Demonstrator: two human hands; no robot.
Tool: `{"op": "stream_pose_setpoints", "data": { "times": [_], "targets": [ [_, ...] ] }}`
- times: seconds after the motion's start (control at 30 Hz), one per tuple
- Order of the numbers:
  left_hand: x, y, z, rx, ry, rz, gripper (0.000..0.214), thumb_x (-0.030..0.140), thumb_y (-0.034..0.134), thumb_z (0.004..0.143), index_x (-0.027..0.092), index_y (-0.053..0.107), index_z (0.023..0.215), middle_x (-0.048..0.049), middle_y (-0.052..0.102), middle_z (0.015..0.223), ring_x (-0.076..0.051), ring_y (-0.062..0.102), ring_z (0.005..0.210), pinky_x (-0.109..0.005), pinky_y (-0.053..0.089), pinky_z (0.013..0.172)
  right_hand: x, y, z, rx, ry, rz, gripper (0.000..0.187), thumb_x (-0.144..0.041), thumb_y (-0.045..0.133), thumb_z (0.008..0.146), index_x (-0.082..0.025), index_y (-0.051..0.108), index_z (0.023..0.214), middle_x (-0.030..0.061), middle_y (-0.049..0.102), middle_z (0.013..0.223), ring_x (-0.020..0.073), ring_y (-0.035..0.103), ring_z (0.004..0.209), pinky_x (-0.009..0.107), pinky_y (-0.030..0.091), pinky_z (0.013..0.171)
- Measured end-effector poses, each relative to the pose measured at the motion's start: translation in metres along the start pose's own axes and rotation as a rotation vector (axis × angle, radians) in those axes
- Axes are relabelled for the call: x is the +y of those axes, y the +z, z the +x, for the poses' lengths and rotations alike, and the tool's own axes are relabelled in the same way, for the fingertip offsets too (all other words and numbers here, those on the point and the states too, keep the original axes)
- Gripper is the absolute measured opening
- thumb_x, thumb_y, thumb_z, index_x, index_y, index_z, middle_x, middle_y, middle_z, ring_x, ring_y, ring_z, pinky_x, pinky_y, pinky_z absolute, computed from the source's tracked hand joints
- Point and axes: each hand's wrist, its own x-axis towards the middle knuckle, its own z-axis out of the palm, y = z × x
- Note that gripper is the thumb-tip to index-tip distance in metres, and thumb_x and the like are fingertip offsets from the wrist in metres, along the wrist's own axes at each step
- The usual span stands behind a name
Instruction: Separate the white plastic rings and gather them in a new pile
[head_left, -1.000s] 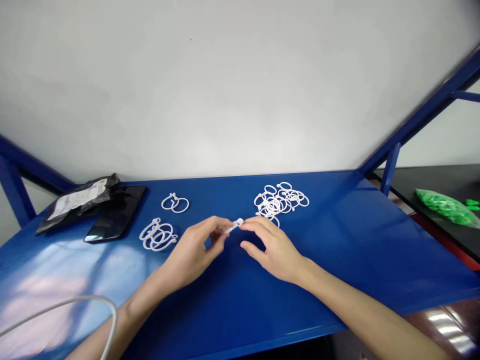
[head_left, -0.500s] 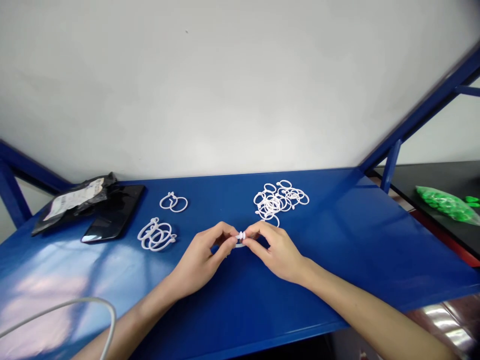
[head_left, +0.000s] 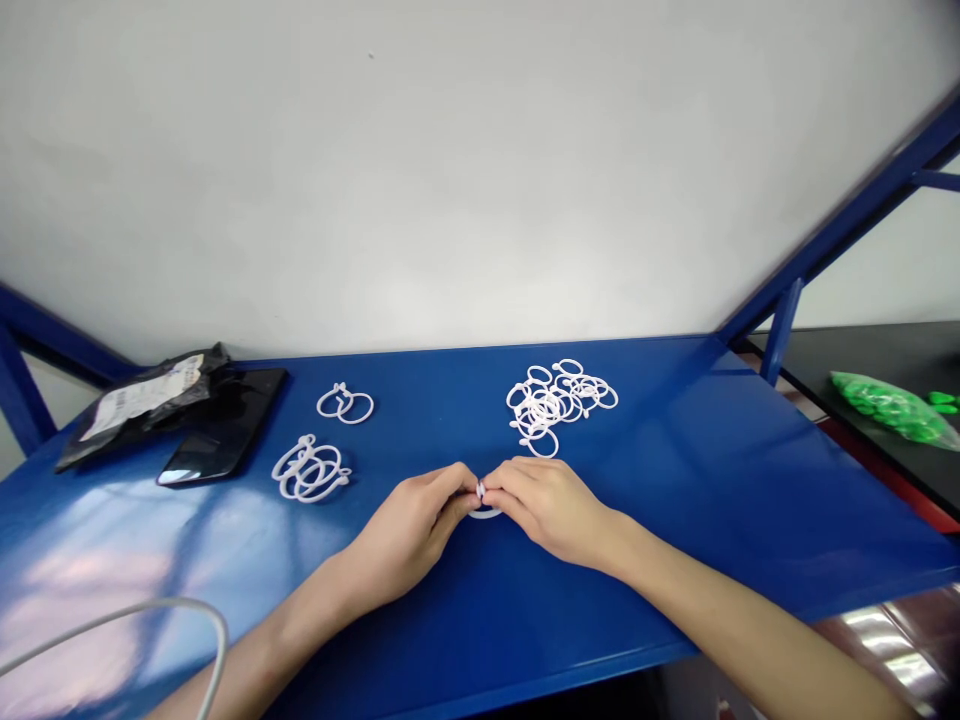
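Note:
My left hand (head_left: pixel 416 530) and my right hand (head_left: pixel 547 505) meet at the middle of the blue table (head_left: pixel 712 480). Both pinch one white plastic ring (head_left: pixel 482 503) between their fingertips, its two ends pressed together just above the table top. Most of the ring is hidden by my fingers. A pile of several loose white rings (head_left: pixel 559 400) lies just beyond my right hand. A smaller heap of white rings (head_left: pixel 309 470) lies to the left of my left hand, and a pair of rings (head_left: pixel 345 405) sits further back.
A black phone (head_left: pixel 225 440) and a black packet with a white label (head_left: pixel 139 400) lie at the far left. A white cable (head_left: pixel 150 615) curves at the near left. A green bag (head_left: pixel 892 410) rests on a dark table to the right. Blue frame struts rise at both sides.
Both hands have drawn back toward me and lowered with the ring. The ring's ends, apart a second ago, are now pinched together between the fingertips.

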Motion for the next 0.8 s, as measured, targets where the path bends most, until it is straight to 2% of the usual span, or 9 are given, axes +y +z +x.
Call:
{"op": "stream_pose_setpoints", "data": {
  "times": [0.07, 0.17, 0.3, 0.63, 0.8],
  "targets": [
    [-0.004, 0.003, -0.002, 0.024, 0.054, 0.069, 0.017, 0.017, 0.048, 0.101, 0.022, 0.059, 0.088, 0.0035, 0.069, 0.078, -0.011, 0.064, 0.064, -0.021, 0.048, 0.06, -0.001, 0.001, 0.0, -0.025, -0.009, 0.001, 0.031, -0.032, 0.041, 0.11, -0.02, 0.066, 0.097, 0.0029, 0.076, 0.088, 0.0157, 0.069, 0.076, 0.028, 0.05, 0.07],
    [-0.008, 0.009, -0.006, 0.103, 0.224, 0.253, 0.022, 0.009, 0.043, 0.099, 0.021, 0.058, 0.088, 0.002, 0.068, 0.075, -0.012, 0.063, 0.063, -0.023, 0.047, 0.061, -0.003, 0.002, -0.002, -0.05, -0.028, -0.029, 0.034, -0.032, 0.039, 0.111, -0.02, 0.064, 0.09, 0.0019, 0.072, 0.079, 0.0151, 0.065, 0.07, 0.027, 0.048, 0.067],
    [-0.008, 0.014, -0.008, 0.215, 0.386, 0.416, 0.03, -0.002, 0.037, 0.095, 0.02, 0.054, 0.085, 0.0005, 0.064, 0.071, -0.013, 0.058, 0.058, -0.024, 0.045, 0.059, -0.005, 0.004, -0.006, -0.035, -0.065, -0.089, 0.034, -0.028, 0.039, 0.11, -0.02, 0.061, 0.086, -0.0005, 0.065, 0.072, 0.013, 0.058, 0.059, 0.026, 0.041, 0.059],
    [-0.006, 0.018, -0.009, 0.261, 0.5, 0.596, 0.033, -0.005, 0.034, 0.092, 0.019, 0.055, 0.083, -0.0005, 0.065, 0.071, -0.014, 0.053, 0.055, -0.028, 0.041, 0.057, -0.007, 0.009, -0.012, -0.094, -0.063, -0.203, 0.018, -0.01, 0.048, 0.101, -0.02, 0.061, 0.094, -0.0009, 0.069, 0.081, 0.0138, 0.057, 0.058, 0.029, 0.039, 0.058],
    [-0.007, 0.016, -0.006, 0.22, 0.476, 0.582, 0.035, -0.003, 0.034, 0.095, 0.019, 0.056, 0.08, 0.0, 0.066, 0.07, -0.014, 0.054, 0.055, -0.029, 0.041, 0.057, -0.005, 0.013, -0.01, -0.083, -0.04, -0.249, 0.014, -0.016, 0.052, 0.102, -0.02, 0.062, 0.093, -0.0008, 0.072, 0.081, 0.0138, 0.062, 0.059, 0.028, 0.04, 0.058]
  ]
}}
